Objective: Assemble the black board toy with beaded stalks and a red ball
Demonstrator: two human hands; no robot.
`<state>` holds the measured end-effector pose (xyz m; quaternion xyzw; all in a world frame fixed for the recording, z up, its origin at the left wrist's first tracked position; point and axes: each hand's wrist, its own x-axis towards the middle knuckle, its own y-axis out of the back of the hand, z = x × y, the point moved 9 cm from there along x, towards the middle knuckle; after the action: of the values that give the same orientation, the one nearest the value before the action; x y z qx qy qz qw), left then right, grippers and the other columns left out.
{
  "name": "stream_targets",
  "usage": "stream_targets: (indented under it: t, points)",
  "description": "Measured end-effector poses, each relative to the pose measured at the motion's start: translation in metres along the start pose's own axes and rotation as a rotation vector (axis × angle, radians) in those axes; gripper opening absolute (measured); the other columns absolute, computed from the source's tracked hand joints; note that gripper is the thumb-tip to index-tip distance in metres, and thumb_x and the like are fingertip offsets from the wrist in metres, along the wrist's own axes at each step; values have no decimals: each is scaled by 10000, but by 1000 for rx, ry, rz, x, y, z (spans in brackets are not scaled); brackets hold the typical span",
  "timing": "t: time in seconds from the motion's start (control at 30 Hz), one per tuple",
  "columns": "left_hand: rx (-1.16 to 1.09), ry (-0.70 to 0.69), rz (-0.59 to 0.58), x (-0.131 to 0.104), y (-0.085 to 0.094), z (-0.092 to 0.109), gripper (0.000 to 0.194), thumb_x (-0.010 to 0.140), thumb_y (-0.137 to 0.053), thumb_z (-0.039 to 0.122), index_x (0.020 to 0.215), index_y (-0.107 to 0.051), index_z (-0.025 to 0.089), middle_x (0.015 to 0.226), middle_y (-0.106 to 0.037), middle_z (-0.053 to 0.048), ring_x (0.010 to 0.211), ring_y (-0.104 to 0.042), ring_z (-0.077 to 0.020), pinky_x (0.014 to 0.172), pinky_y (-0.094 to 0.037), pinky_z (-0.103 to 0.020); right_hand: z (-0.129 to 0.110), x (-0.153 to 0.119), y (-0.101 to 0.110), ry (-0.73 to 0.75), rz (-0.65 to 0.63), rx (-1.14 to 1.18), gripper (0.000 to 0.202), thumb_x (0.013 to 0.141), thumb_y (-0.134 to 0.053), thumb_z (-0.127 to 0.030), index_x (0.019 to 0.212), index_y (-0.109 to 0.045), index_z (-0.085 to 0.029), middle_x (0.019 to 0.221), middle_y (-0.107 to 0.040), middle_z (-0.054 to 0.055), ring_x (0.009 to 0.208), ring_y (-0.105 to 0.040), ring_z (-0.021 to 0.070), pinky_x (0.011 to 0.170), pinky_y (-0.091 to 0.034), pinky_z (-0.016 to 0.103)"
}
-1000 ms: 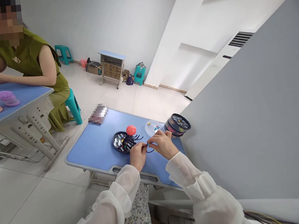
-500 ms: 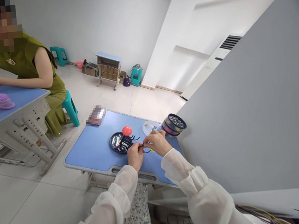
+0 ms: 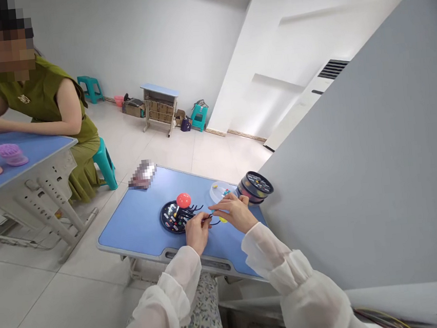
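Note:
My left hand [image 3: 197, 233] is closed in a pinch on a thin black strand near the middle of the desk. My right hand [image 3: 235, 213] is just to its right, thumb and forefinger slightly apart by the strand's tip; anything tiny between them is too small to make out. A round black tray [image 3: 169, 221] with small coloured pieces and labels lies left of my hands. Several curved black strands [image 3: 197, 208] stick out from it, and a shiny red ball [image 3: 184, 200] is at its far edge. A yellow piece [image 3: 223, 219] shows partly below my right fingers.
A clear shallow dish [image 3: 216, 191] with small coloured bits stands behind my right hand, beside stacked round black containers [image 3: 255, 186] near the grey partition [image 3: 359, 181]. A blurred flat packet [image 3: 142, 175] lies at the blue desk's [image 3: 131, 219] far left corner. Another person [image 3: 58, 104] sits at a desk on the left.
My right thumb and forefinger have parted and drawn slightly back from the strand's tip. My left hand keeps its pinch. The view has tilted slightly upward.

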<state>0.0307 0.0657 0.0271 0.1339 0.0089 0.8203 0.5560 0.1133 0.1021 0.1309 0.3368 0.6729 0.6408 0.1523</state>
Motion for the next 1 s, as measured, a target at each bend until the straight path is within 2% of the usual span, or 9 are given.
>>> stream_targets:
  t: [0.13, 0.43, 0.83, 1.0]
  points:
    - [6, -20, 4, 0, 0, 2, 140, 826, -530, 125, 804, -642, 206, 822, -690, 2, 631, -664, -115, 629, -478, -212, 5, -5, -1, -27, -4, -15, 173, 869, -602, -317, 996, -719, -337, 849, -728, 30, 895, -559, 224, 733, -248, 360]
    - [19, -24, -10, -1, -3, 0, 127, 839, -527, 153, 793, -641, 184, 789, -675, -7, 608, -633, -107, 613, -470, -206, 5, -7, -9, 4, -14, -108, 247, 924, -490, -378, 1027, -713, -357, 880, -686, 54, 877, -557, 210, 761, -272, 353]
    - [118, -12, -7, -2, -1, 2, 115, 836, -546, 178, 824, -658, 199, 824, -687, -18, 621, -609, -122, 658, -440, -234, 11, -7, -14, -1, -21, -98, 285, 931, -467, -406, 925, -739, -321, 919, -696, 53, 916, -569, 208, 741, -271, 361]
    - [130, -12, -37, -3, -2, 4, 139, 838, -526, 152, 838, -650, 213, 833, -682, -13, 665, -626, -133, 644, -438, -228, 7, -6, -12, 31, -2, -108, 303, 930, -462, -422, 925, -746, -317, 870, -713, 65, 889, -556, 213, 752, -250, 375]
